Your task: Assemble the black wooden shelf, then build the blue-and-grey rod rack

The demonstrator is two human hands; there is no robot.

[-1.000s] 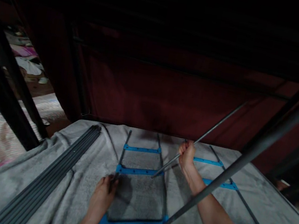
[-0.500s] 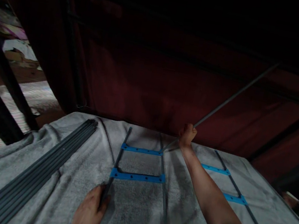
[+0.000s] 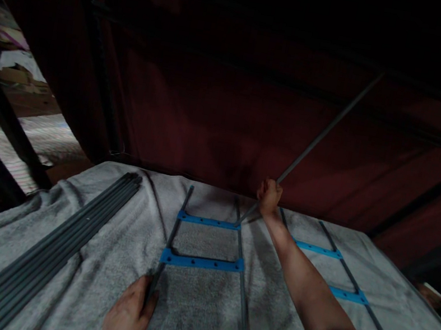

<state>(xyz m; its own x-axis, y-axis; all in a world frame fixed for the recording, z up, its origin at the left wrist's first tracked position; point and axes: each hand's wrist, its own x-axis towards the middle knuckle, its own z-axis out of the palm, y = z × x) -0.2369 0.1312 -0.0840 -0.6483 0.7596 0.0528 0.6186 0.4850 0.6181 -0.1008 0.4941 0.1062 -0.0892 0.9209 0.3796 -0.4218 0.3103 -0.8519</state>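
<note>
My right hand is closed around a long grey rod. The rod slants up to the right, and its lower end meets the right end of a blue crosspiece. This crosspiece belongs to a ladder-like frame of grey rods and blue crosspieces, lying on a grey fleece blanket. A nearer blue crosspiece spans the same frame. My left hand wraps the frame's left side rod, just below that crosspiece. Whether the rod's tip sits inside a hole is too small to tell.
A bundle of grey rods lies on the blanket at the left. A second blue-and-grey frame lies on the right, partly behind my right forearm. Dark red cloth and dark posts stand beyond the blanket. A dark bar crosses the lower right corner.
The held rod stands steeper, its upper end having swung left. My right hand has shifted slightly left with it. My left hand keeps its hold on the side rod.
</note>
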